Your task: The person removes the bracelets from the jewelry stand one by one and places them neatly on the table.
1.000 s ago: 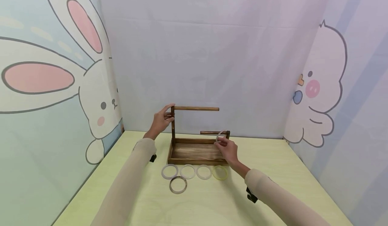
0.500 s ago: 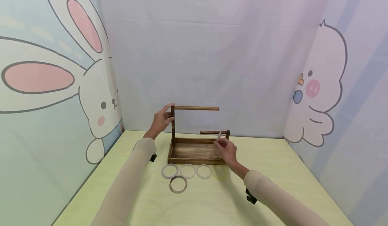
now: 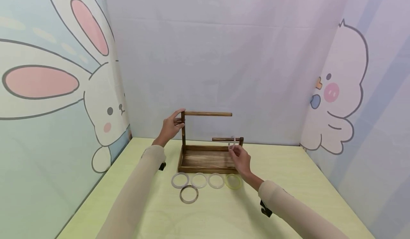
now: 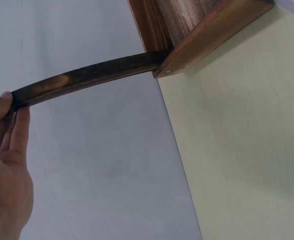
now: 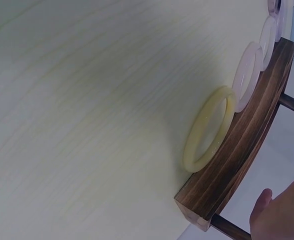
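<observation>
My left hand (image 3: 169, 128) holds the top of the left post (image 3: 183, 135) of a dark wooden rack (image 3: 205, 170). In the left wrist view, its thumb and fingers pinch the end of that post. With thumb and fingertips, my right hand (image 3: 241, 160) pinches a pale, translucent bangle (image 3: 234, 142) at the rack's short lower bar (image 3: 219, 139). The bangle stands upright and overlaps the bar; I cannot tell whether the bar runs through it. In the right wrist view only part of the right hand (image 5: 282, 212) shows, and the held bangle is hidden.
In front of the rack lie a yellow bangle (image 5: 192, 150), a pinkish bangle (image 3: 216, 187), a whitish bangle (image 3: 199, 187) and a lavender bangle (image 3: 180, 187). A brown-mottled bangle (image 3: 189, 202) lies nearer. The longer upper bar (image 3: 208, 114) juts rightward. A cloth backdrop (image 3: 205, 61) stands behind.
The bangle in my right hand has turned from face-on to edge-on and partly back, staying near the lower bar. My left hand keeps its hold on the post.
</observation>
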Demonstrator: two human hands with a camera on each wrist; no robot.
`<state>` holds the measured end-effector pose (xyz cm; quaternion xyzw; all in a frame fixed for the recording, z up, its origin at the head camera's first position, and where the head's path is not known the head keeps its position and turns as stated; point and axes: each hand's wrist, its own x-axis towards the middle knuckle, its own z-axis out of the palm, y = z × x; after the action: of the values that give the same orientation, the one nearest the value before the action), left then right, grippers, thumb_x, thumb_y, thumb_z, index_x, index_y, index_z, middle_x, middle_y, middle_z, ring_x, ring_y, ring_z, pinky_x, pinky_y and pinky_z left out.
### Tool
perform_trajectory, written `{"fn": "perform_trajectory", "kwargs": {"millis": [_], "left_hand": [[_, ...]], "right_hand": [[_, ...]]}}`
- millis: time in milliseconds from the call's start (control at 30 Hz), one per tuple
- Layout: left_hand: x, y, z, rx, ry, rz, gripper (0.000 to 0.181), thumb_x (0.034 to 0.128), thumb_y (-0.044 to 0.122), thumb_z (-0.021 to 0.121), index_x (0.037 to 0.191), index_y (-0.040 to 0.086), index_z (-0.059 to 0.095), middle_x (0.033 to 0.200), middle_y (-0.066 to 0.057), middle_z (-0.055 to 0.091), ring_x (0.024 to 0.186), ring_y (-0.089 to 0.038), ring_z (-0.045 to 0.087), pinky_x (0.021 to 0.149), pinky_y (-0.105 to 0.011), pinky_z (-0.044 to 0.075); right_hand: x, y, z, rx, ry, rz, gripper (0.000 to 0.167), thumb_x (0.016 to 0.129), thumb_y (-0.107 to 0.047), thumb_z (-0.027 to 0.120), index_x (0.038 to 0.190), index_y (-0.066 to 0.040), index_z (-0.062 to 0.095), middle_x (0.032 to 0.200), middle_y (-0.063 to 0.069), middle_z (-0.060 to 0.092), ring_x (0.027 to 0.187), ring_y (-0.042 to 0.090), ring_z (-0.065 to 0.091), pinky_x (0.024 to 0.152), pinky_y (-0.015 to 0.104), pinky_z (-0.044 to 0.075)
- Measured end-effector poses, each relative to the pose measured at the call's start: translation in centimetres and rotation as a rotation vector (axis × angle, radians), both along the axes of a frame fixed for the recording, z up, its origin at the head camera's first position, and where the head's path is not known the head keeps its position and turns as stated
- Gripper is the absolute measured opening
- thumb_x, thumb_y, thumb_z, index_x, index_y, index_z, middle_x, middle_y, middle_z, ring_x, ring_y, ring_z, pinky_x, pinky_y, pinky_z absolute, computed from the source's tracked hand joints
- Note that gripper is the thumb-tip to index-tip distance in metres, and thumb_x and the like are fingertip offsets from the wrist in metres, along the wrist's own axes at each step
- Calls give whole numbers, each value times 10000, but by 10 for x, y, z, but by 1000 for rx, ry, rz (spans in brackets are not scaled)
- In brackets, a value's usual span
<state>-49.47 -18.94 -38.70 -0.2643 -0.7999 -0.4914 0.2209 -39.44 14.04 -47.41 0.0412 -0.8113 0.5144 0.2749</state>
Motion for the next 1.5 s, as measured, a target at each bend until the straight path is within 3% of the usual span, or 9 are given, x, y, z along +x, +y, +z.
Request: {"fn": "perform_trajectory", "kwargs": {"millis": [233,400,567,700,833,933,1067,1333,1500], "left_hand": [[-2,1,-2,-10,-3,11,756,931,-114,705,1545,279,503,1290,-251,672,1190,-369,685,949,-456,606],[0,2,-1,-12,-3,11,755,928,-118,707,1542,272,506,1281,-242,680,1189,-365,686,950,-450,606],[0,4,1,-12,-19,4,749,934,-108,702,1543,280,502,1302,-275,661,1202,-364,679,959,-447,603],[0,5,3,-17,-26,14,741,936,-96,706,1537,288,507,1290,-250,676,1201,-349,683,962,-438,603],[-1,4,3,-17,-29,16,739,938,-91,708,1535,296,509,1270,-228,691,1195,-343,687,957,-432,606],[0,3,3,-17,-35,19,746,938,-91,709,1538,303,506,1260,-234,695,1189,-346,689,952,-430,609],[2,2,3,-24,-36,26,754,937,-94,709,1545,299,499,1257,-235,698,1184,-348,691,950,-424,611],[3,2,2,-24,-41,31,758,934,-105,708,1546,291,501,1271,-240,692,1193,-352,686,952,-434,609],[3,0,2,-26,-39,37,754,936,-99,708,1544,296,501,1262,-234,697,1190,-348,688,954,-431,609]], "right_hand": [[3,-1,-3,-53,2,25,193,994,-8,688,1173,56,651,1099,217,762,1001,418,743,652,118,542],[6,0,-5,-79,-18,32,246,1006,18,648,1245,70,622,1082,247,752,941,440,743,701,339,654],[7,-1,-6,-143,-65,70,273,1034,11,603,1304,56,596,1106,267,737,976,410,748,827,562,622],[6,-2,-4,-180,-85,97,275,1045,15,581,1318,40,590,1119,289,730,994,433,741,822,545,630],[5,-4,-2,-202,-100,121,276,1049,26,569,1324,29,588,1096,286,738,972,438,745,756,409,661],[4,-6,-2,-231,-115,140,289,1052,29,564,1340,24,589,1078,275,745,967,454,741,751,401,661],[3,-9,-2,-248,-128,150,293,1050,27,572,1341,13,600,1074,284,742,968,475,733,799,502,638],[1,-12,-3,-250,-144,160,308,1048,20,572,1355,13,590,1109,347,708,950,450,745,763,395,659],[0,-14,-1,-254,-143,154,309,1041,34,564,1348,21,590,1112,354,704,934,440,751,799,475,644]]}}
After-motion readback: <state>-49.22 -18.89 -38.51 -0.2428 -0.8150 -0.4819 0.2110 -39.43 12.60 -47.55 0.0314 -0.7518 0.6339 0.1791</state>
